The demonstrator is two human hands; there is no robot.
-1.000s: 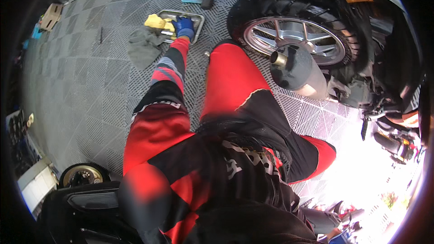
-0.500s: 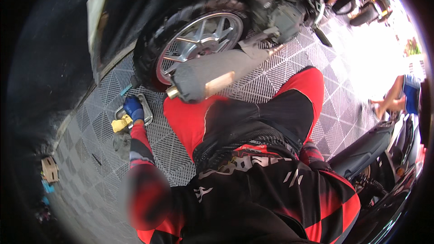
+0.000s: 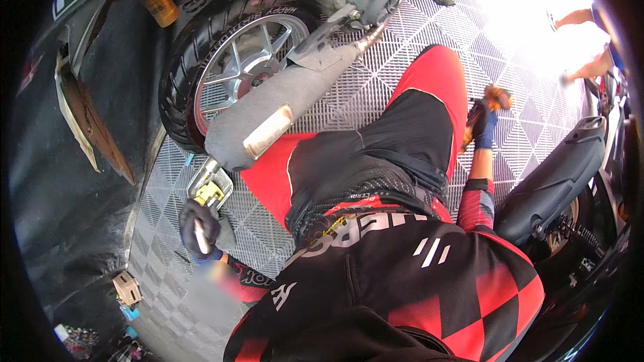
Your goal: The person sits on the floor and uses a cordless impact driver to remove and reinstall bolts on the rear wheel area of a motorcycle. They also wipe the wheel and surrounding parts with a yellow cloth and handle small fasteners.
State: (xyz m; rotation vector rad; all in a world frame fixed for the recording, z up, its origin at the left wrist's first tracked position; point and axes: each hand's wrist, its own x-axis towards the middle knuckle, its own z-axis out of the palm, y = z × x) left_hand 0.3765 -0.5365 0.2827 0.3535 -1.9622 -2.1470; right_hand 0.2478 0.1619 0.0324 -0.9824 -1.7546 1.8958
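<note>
Grip of the left hand (image 3: 200, 229) is curled round a pale rod (image 3: 201, 236), probably light and stiff, best held mid-length. The right hand (image 3: 480, 122) seems clasped on an orange-and-dark object (image 3: 498, 97), likely rigid. Beyond the left, a yellow cloth (image 3: 208, 193), presumably soft, lies in a metal tray (image 3: 227, 178) near the wheel (image 3: 176, 94).

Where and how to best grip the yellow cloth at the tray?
Yellow cloth: probably pinch the bunched top folds, coming from the side of the left hand; the cloth lies crumpled over the near end of the metal tray, while the muffler crowds the far end.
</note>
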